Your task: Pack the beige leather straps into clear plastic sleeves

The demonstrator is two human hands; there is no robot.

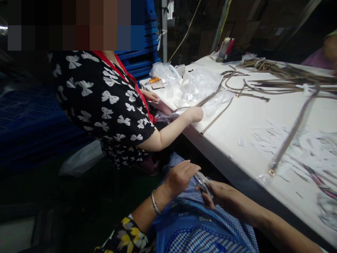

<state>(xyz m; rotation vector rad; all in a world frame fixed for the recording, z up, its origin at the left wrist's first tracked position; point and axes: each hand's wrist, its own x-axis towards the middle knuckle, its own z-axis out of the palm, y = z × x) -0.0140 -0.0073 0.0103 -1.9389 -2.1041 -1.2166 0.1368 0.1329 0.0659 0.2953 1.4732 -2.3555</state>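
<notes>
From where I stand, the clear-wrapped bundle (202,182) is squarely between the two hands, above the blue checked apron (191,236) and off the near-left edge of the white table (242,121). It slants from far left to near right. The right hand (217,191) has the near end, fingers closed around it; the left hand (181,175) bends its fingers at the far end, though whether they grip I can't tell. Neither hand looks clearly nearer
</notes>
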